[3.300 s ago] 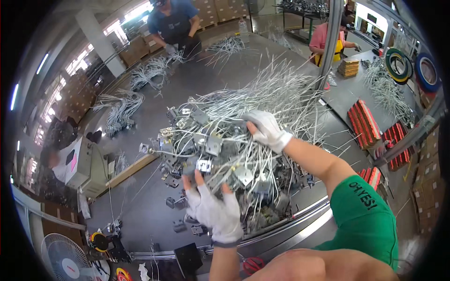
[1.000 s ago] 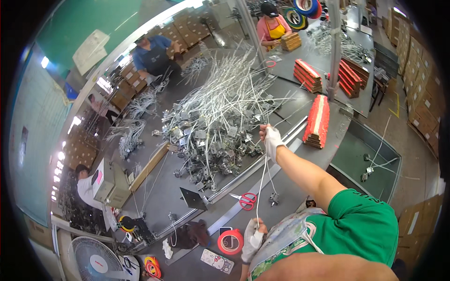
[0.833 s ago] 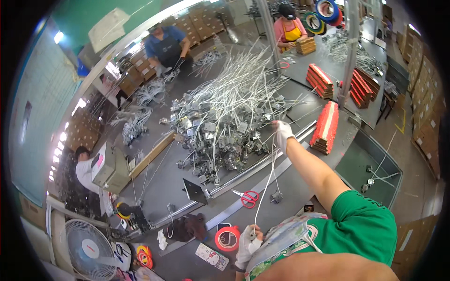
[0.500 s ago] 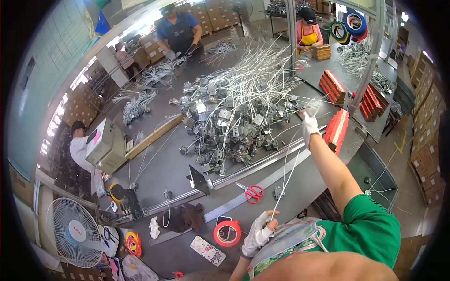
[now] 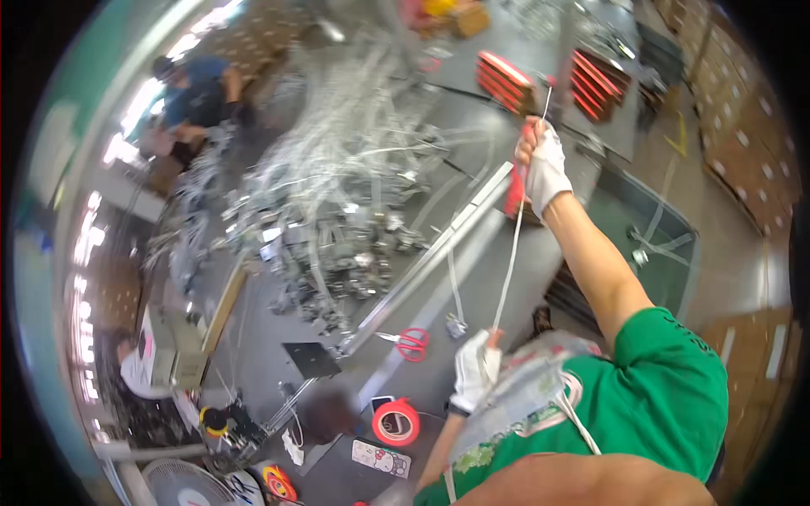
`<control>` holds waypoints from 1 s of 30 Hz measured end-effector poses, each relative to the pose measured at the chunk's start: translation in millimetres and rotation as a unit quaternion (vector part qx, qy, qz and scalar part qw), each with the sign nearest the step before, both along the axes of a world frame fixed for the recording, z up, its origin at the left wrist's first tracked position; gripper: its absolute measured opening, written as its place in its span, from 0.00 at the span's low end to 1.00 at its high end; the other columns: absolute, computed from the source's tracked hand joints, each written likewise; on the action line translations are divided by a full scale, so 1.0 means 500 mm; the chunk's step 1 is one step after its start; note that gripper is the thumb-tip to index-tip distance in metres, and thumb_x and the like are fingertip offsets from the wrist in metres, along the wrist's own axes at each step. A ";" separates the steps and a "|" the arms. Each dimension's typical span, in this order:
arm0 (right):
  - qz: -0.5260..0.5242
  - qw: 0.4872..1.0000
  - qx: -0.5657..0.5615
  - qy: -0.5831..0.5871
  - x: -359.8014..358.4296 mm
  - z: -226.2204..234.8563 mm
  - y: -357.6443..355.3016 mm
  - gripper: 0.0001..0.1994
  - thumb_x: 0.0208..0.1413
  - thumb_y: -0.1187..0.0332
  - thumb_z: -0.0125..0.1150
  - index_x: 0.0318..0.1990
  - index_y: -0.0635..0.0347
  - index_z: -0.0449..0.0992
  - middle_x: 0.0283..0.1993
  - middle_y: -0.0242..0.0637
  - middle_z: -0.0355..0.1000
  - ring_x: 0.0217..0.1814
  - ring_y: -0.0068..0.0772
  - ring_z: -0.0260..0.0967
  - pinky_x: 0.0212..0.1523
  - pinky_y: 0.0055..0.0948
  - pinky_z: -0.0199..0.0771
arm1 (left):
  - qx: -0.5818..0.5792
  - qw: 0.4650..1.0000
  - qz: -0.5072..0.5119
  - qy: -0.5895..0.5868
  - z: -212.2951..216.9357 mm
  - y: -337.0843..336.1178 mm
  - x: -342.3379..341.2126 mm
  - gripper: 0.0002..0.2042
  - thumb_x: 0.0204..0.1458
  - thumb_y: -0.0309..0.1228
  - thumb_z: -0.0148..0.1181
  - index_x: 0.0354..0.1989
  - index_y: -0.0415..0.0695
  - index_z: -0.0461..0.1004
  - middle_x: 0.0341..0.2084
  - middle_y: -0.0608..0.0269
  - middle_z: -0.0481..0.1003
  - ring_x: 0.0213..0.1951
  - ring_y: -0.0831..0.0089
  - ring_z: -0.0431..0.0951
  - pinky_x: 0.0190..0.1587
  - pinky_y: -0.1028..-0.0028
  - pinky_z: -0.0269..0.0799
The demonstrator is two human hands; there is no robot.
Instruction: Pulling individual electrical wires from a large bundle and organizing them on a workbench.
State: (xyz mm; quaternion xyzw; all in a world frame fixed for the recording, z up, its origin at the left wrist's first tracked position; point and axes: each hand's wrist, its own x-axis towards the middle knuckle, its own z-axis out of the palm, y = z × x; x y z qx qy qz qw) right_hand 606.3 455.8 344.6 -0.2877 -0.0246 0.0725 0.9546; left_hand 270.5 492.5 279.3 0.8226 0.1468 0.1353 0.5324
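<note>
A white cable (image 5: pixel 511 268) is stretched nearly straight over the desk (image 5: pixel 485 274), its long axis slanting from the near edge, where it is pinched by the left hand (image 5: pixel 477 369), toward the right edge, gripped by the right hand (image 5: pixel 547 167).

Can read no word or number clearly; can make out dark printing (image 5: pixel 690 335) on the green sleeve (image 5: pixel 671 367), near the hem, foreshortened and too soft to spell; can see a cartoon figure printed on a flat white case (image 5: pixel 371 458), lying on the worktop (image 5: pixel 434 384); can spot small white labels on the stacked cartons (image 5: pixel 742 152) at right, reduced to pale specks; can find pale upright strips (image 5: pixel 774 350) on the larger cartons (image 5: pixel 751 358) below, illegible; can pick out a pink patch (image 5: pixel 150 347) on the grey machine (image 5: pixel 175 364); can trace a yellow marking (image 5: pixel 682 135) on the floor (image 5: pixel 700 190).
</note>
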 end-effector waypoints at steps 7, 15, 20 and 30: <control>-0.050 0.942 -0.304 0.135 0.051 -0.245 -0.252 0.11 0.59 0.65 0.41 0.41 0.59 0.69 0.20 0.28 0.64 0.19 0.21 0.60 0.18 0.20 0.59 | 0.285 0.957 -0.051 -0.030 -0.123 -0.030 0.187 0.06 0.44 0.25 0.55 0.32 0.43 0.74 0.22 0.57 0.73 0.26 0.59 0.73 0.30 0.66 0.69; 0.146 0.896 -0.215 0.360 0.104 -0.355 -0.301 0.11 0.58 0.65 0.40 0.43 0.57 0.66 0.26 0.34 0.68 0.26 0.31 0.69 0.26 0.28 0.73 | 0.087 0.994 -0.058 0.041 -0.191 -0.153 0.423 0.12 0.45 0.23 0.54 0.41 0.43 0.73 0.25 0.55 0.72 0.29 0.59 0.74 0.34 0.69 0.69; 0.170 0.879 -0.198 0.399 0.124 -0.420 -0.328 0.11 0.56 0.64 0.43 0.42 0.58 0.66 0.29 0.36 0.67 0.28 0.33 0.69 0.28 0.30 0.74 | 0.120 0.989 -0.070 0.040 -0.210 -0.184 0.453 0.13 0.45 0.20 0.53 0.41 0.42 0.73 0.23 0.55 0.69 0.27 0.61 0.72 0.34 0.69 0.68; 0.179 0.867 -0.463 0.056 0.114 -0.338 -0.276 0.15 0.48 0.64 0.56 0.41 0.64 0.73 0.30 0.39 0.72 0.32 0.26 0.67 0.34 0.24 0.68 | 0.116 0.990 -0.056 0.062 -0.222 -0.199 0.490 0.13 0.43 0.21 0.54 0.39 0.42 0.74 0.30 0.49 0.72 0.33 0.53 0.72 0.41 0.65 0.68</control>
